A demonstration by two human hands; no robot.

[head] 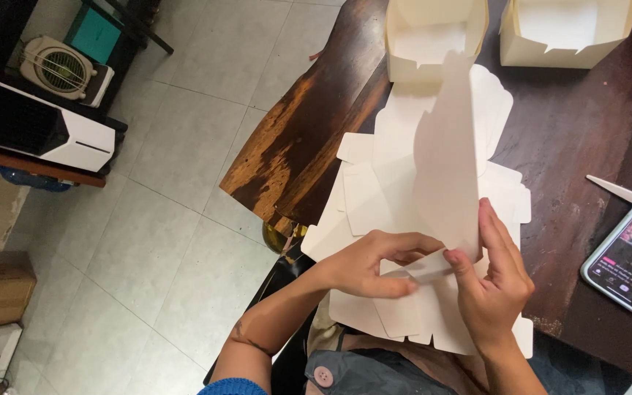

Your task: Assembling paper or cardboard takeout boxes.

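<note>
At the table's near edge, my left hand [374, 265] and right hand [493, 289] pinched a box blank [444, 168], half folded; two finished boxes [433, 36] stood far, flat blanks [363, 201] remained.

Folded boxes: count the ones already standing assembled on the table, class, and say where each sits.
2. One assembled box stands at the table's far edge, behind the raised cardboard sheet; the other box stands to its right. More may lie beyond the frame.
</note>
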